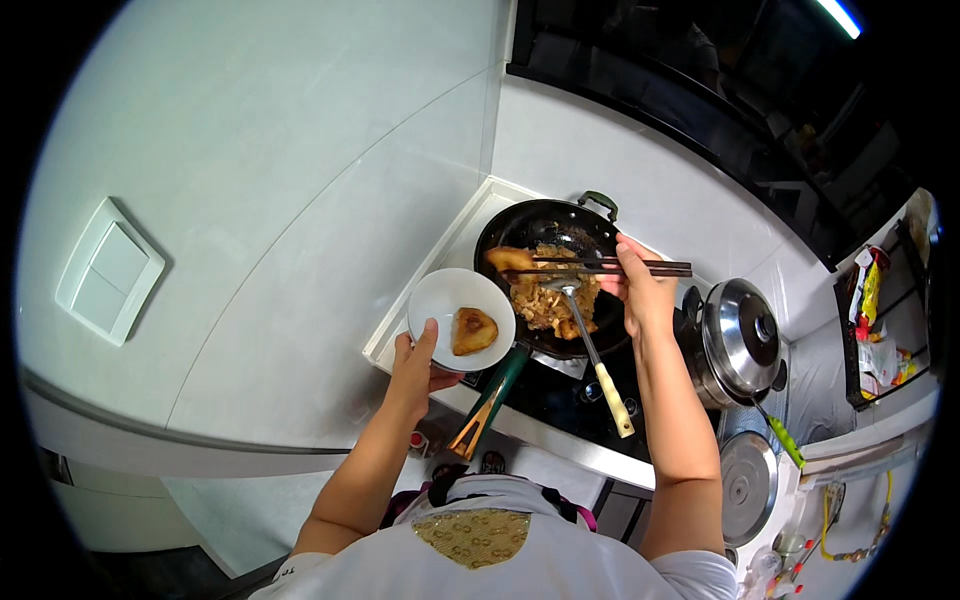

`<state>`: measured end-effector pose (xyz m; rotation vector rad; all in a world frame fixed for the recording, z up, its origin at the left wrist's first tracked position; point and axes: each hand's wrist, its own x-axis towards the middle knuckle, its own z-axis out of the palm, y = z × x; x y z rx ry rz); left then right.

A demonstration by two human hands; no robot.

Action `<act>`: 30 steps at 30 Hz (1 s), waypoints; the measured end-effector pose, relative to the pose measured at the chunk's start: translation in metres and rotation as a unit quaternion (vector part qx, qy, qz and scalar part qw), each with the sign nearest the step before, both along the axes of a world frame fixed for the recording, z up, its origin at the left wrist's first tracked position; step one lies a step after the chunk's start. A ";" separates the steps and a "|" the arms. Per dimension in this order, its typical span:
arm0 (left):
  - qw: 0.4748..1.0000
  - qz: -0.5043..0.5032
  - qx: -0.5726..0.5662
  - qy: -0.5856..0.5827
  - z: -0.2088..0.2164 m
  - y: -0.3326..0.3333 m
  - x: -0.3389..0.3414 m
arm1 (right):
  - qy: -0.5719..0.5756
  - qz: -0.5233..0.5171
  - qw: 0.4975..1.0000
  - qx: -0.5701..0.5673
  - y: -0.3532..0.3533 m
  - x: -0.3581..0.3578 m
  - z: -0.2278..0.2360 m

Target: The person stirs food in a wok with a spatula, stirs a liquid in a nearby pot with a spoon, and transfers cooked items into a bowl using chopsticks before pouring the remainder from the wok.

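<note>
My left hand (415,375) grips the rim of a white bowl (432,298), its thumb over the near edge. Inside the bowl lies one browned, fried-looking piece of food (474,331). Dark chopsticks (672,268) are in my right hand (648,292), pointing left across the wok. Their tips are at another browned piece (508,260) by the wok's left side; whether they pinch it I cannot tell. Chopped, browned food (545,308) covers part of the black wok (503,222). A metal spatula or ladle (590,345) with a cream handle rests in it, its head partly hidden.
The wok's green handle (500,388) juts toward me beside the bowl. To the right stand a lidded steel pot (742,335), a green-handled utensil (785,440) and a round metal lid (748,485). A wall rack (855,345) holds packets. A dark hood (680,100) overhangs the back.
</note>
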<state>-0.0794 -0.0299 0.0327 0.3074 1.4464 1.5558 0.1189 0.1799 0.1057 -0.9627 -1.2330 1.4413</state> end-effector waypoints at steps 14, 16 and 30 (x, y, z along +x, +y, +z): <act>0.999 -0.044 0.018 -0.002 -0.007 0.007 0.013 | -0.115 0.033 0.977 0.175 -0.043 0.040 0.023; 0.999 -0.036 0.011 -0.001 -0.008 0.007 0.014 | -0.187 0.036 0.960 0.207 -0.034 0.044 -0.003; 0.999 -0.035 0.014 -0.012 -0.009 -0.003 0.011 | -0.403 0.098 0.809 0.418 -0.017 0.069 -0.066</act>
